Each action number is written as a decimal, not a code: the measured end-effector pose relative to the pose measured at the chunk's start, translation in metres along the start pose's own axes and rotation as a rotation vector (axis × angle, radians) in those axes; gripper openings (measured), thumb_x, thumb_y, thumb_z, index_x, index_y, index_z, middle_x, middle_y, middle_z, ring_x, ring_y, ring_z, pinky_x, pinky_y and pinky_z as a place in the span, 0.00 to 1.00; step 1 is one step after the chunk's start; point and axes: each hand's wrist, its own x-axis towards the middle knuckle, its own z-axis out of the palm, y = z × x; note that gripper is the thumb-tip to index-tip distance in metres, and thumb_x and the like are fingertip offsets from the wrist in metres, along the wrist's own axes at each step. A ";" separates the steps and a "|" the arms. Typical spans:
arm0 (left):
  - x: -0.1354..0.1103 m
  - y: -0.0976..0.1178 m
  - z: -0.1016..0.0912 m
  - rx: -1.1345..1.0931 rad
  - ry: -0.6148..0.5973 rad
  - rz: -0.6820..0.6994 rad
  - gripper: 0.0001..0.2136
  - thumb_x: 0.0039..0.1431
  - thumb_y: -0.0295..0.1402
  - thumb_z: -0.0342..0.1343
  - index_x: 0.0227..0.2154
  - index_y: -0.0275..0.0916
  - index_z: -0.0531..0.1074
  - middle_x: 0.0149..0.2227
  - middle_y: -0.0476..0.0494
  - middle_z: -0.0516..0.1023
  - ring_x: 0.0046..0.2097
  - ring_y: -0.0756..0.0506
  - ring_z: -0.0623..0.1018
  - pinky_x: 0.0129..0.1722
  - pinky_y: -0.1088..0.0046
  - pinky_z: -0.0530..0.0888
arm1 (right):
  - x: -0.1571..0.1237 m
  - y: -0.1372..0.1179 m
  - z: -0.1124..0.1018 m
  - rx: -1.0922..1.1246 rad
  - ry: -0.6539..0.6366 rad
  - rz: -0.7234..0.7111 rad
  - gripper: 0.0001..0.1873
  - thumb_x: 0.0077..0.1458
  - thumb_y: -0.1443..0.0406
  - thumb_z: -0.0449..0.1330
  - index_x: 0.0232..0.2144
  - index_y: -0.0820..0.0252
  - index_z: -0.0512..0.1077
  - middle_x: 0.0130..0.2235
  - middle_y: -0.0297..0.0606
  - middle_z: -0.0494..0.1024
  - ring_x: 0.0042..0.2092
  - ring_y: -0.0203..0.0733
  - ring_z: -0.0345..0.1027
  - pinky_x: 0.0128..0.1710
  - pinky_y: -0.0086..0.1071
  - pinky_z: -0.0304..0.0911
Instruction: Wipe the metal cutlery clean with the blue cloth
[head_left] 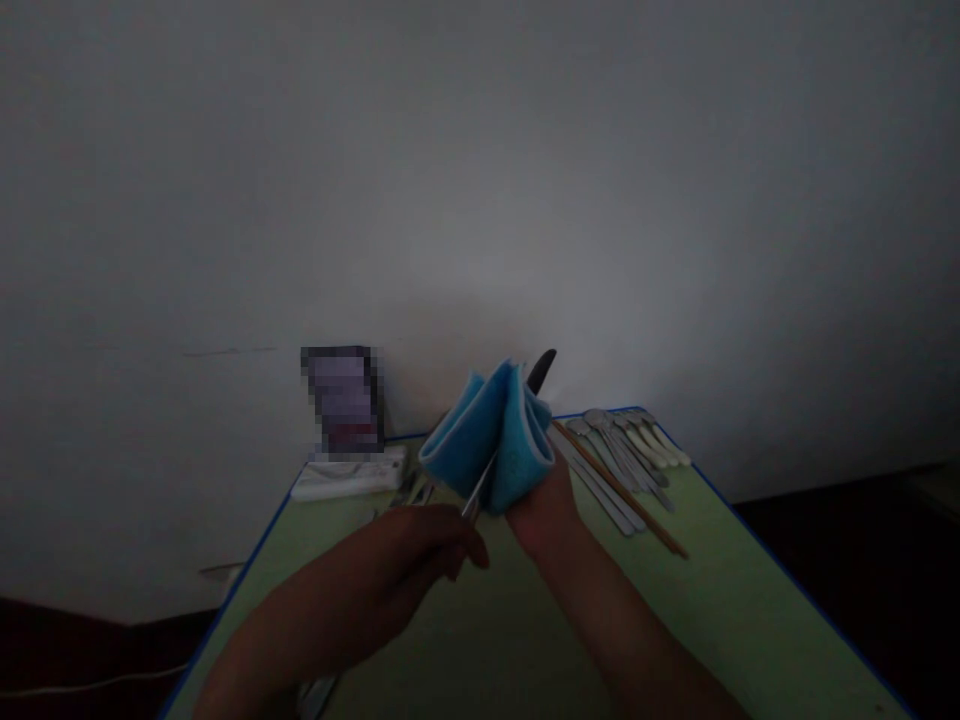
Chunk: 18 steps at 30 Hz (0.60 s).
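Note:
A table knife (pixel 544 370) points up and away, its dark rounded blade tip showing past a folded blue cloth (pixel 466 440). My left hand (pixel 439 535) is closed around the knife's thin metal handle, below the cloth. The cloth is folded about the middle of the knife and hides that part. Behind the cloth is my right hand (pixel 546 505), gripping it from the right; most of its fingers are out of sight. Both hands are raised over the green table (pixel 480 640).
On the right lie wooden chopsticks (pixel 622 490), metal knives (pixel 611 500) and several spoons (pixel 604 430), some with cream handles (pixel 660 445). At the back left a pixelated upright screen (pixel 345 400) stands by a white box (pixel 352 475). More metal cutlery (pixel 319 695) lies at the near left. A wall (pixel 480 200) rises behind.

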 end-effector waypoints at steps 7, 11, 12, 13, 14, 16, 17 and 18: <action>-0.011 0.007 -0.002 0.008 -0.130 0.006 0.15 0.59 0.26 0.45 0.39 0.51 0.73 0.35 0.53 0.76 0.37 0.50 0.75 0.36 0.78 0.69 | 0.022 -0.046 -0.013 0.093 0.060 -0.074 0.15 0.52 0.54 0.55 0.40 0.50 0.72 0.45 0.31 0.77 0.52 0.40 0.67 0.52 0.40 0.62; -0.011 0.007 -0.003 0.007 -0.145 0.031 0.15 0.59 0.25 0.44 0.38 0.50 0.74 0.36 0.52 0.76 0.38 0.49 0.75 0.38 0.77 0.70 | 0.020 -0.062 -0.012 0.084 -0.015 -0.037 0.14 0.55 0.55 0.53 0.40 0.51 0.73 0.45 0.31 0.77 0.52 0.39 0.66 0.54 0.40 0.60; -0.011 0.006 -0.003 0.008 -0.138 0.025 0.15 0.59 0.25 0.44 0.39 0.50 0.74 0.36 0.52 0.76 0.39 0.49 0.75 0.39 0.76 0.70 | 0.018 -0.065 -0.010 0.071 -0.054 -0.006 0.15 0.56 0.55 0.52 0.41 0.52 0.73 0.45 0.32 0.77 0.52 0.39 0.66 0.54 0.40 0.59; -0.010 0.005 -0.002 0.011 -0.124 0.012 0.15 0.59 0.25 0.44 0.39 0.50 0.74 0.37 0.51 0.76 0.39 0.49 0.75 0.39 0.76 0.70 | 0.015 -0.067 -0.008 0.061 -0.092 0.031 0.17 0.56 0.54 0.51 0.42 0.52 0.72 0.45 0.33 0.77 0.52 0.39 0.67 0.54 0.39 0.59; -0.008 0.003 -0.002 0.016 -0.103 -0.007 0.15 0.59 0.26 0.44 0.39 0.50 0.73 0.37 0.51 0.76 0.39 0.48 0.75 0.39 0.75 0.70 | 0.013 -0.069 -0.006 0.054 -0.124 0.073 0.18 0.57 0.54 0.50 0.43 0.53 0.72 0.45 0.34 0.77 0.51 0.39 0.67 0.54 0.39 0.59; -0.005 0.001 -0.001 0.027 -0.050 -0.055 0.15 0.59 0.26 0.44 0.40 0.49 0.73 0.38 0.50 0.76 0.40 0.47 0.75 0.40 0.73 0.71 | 0.010 -0.070 -0.002 0.059 -0.156 0.170 0.20 0.58 0.53 0.48 0.44 0.55 0.71 0.44 0.35 0.78 0.49 0.40 0.69 0.53 0.39 0.61; -0.004 0.000 0.000 0.035 -0.031 -0.075 0.15 0.58 0.26 0.44 0.40 0.49 0.73 0.38 0.50 0.76 0.40 0.47 0.76 0.40 0.72 0.71 | 0.009 -0.070 -0.001 0.068 -0.157 0.222 0.20 0.58 0.54 0.47 0.43 0.57 0.72 0.42 0.36 0.79 0.48 0.40 0.70 0.52 0.39 0.61; -0.003 0.000 0.000 0.042 -0.023 -0.092 0.15 0.58 0.27 0.44 0.40 0.49 0.73 0.38 0.50 0.76 0.39 0.47 0.76 0.39 0.72 0.71 | 0.008 -0.069 0.001 0.078 -0.148 0.269 0.20 0.59 0.55 0.46 0.43 0.58 0.72 0.40 0.37 0.80 0.46 0.40 0.72 0.51 0.40 0.62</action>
